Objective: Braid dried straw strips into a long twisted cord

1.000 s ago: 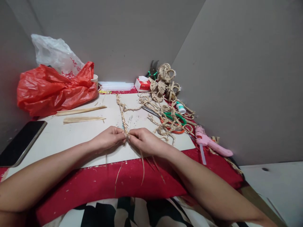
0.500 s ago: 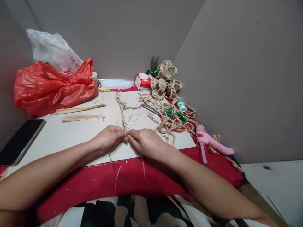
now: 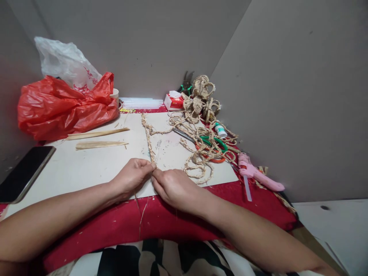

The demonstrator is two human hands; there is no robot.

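A braided straw cord (image 3: 149, 142) runs toward me down the middle of the white board (image 3: 94, 168). My left hand (image 3: 135, 174) is closed, pinching the near end of the braid between thumb and fingertips. Right beside it, my right hand (image 3: 170, 186) is closed at the same end, its fingertips touching the left ones. Thin loose strands (image 3: 142, 214) hang below the hands over the red cloth (image 3: 115, 226). The strands inside my fingers are hidden. Two flat dry straw strips (image 3: 100, 144) lie on the board left of the braid.
Coiled straw cord (image 3: 201, 168) lies over green- and orange-handled scissors (image 3: 214, 141). At right are a pink glue gun (image 3: 258, 176) and a small white-green bottle (image 3: 220, 130). A phone (image 3: 25, 172), a red plastic bag (image 3: 66, 111), a tissue pack (image 3: 174, 101) and pliers (image 3: 187, 83) stand around the board.
Both hands have shifted slightly toward me along the braid, still pinching its end. My right hand has turned and lowered, uncovering more of the coiled cord.
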